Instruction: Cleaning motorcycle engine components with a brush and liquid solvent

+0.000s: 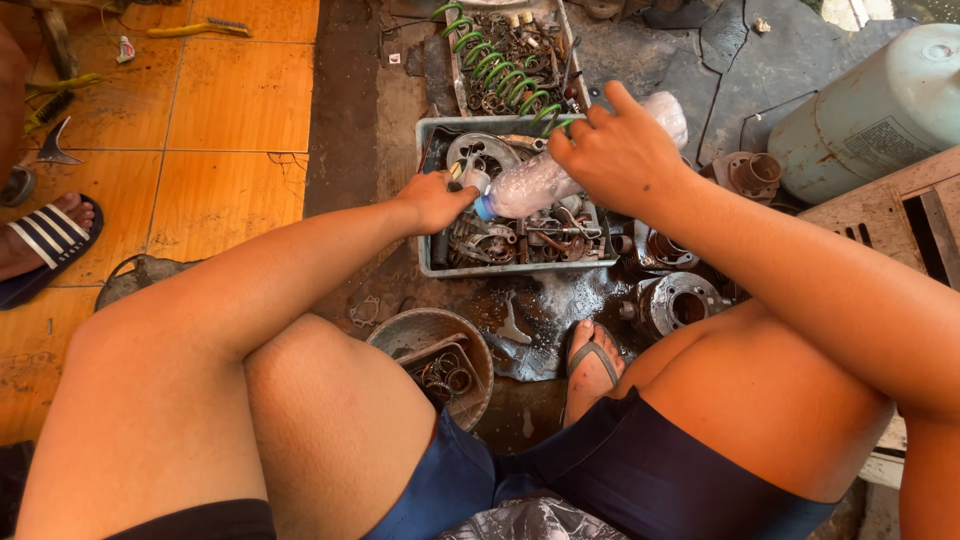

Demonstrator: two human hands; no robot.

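Over the grey rectangular plastic tray point(425, 200) of oily metal parts, two bare hands share one clear crumpled plastic bottle point(535, 183) with a blue neck, which lies tilted, neck down toward the tray's left half and base up toward its far right corner. The right hand point(618, 150) is wrapped around the bottle's upper body, fingers curled over it and thumb spread, a full closed grasp. The left hand point(437, 200) is closed in a loose fist at the bottle's neck, touching the cap end; whether the fingers pinch the cap itself cannot be told. Inside the tray sit one round silver disc-shaped part point(480, 152) near the far left corner and a heap of dark gears and brackets point(520, 240) too tangled to count. Just beyond the tray's far edge stands a second, narrower tray point(458, 70) holding several green coil springs point(490, 62), about six, among more small metal bits. Near the tray's near left corner, by the left knee, rests one round grey metal bowl point(400, 335) with rings and a bar in it. Beside the tray's right edge lie two grey cast metal hubs point(680, 300), one behind the other. One pale green gas cylinder point(880, 110) lies at the far right, and one sandalled foot of another person point(40, 240) shows on the orange tiles at the left.
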